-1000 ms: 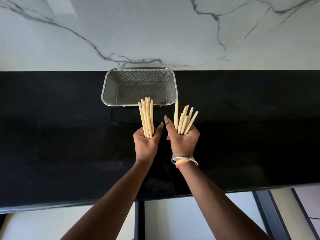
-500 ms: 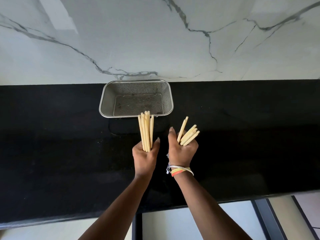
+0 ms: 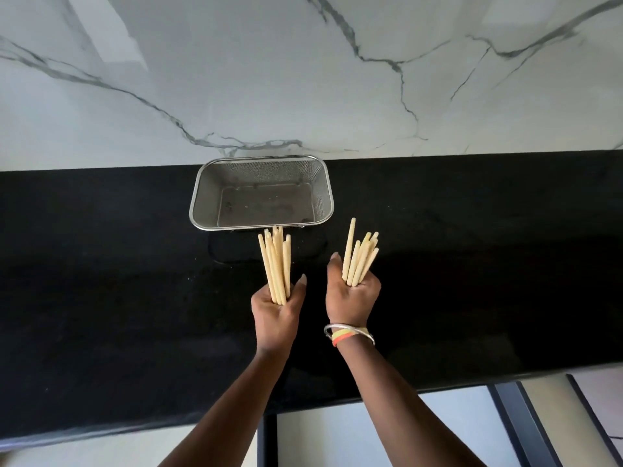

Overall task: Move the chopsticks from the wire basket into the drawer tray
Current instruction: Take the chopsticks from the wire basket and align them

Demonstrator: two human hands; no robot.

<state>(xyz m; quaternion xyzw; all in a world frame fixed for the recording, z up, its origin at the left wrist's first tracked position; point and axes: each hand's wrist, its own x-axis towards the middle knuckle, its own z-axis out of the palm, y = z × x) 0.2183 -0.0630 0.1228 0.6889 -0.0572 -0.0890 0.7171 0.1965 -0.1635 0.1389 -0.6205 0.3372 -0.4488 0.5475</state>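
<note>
My left hand [image 3: 275, 313] is closed around a tight bundle of several pale wooden chopsticks [image 3: 277, 264], their tips pointing away from me toward the basket. A looser, fanned bundle of chopsticks [image 3: 358, 256] is gripped in my right hand [image 3: 350, 294], which wears bangles at the wrist. Both hands hover over the black counter, just in front of the wire basket [image 3: 202, 197]. The mesh basket holds no chopsticks and stands against the wall. No drawer tray shows in the view.
The black countertop [image 3: 101, 298] runs across the whole view, backed by a white marble wall [image 3: 303, 79]. Below the counter's front edge I see pale cabinet fronts [image 3: 371, 429] and dark frames [image 3: 519, 426].
Both hands have drawn back from the basket toward me with their bundles, and have spread slightly apart. The right bundle has fanned differently in the hand.
</note>
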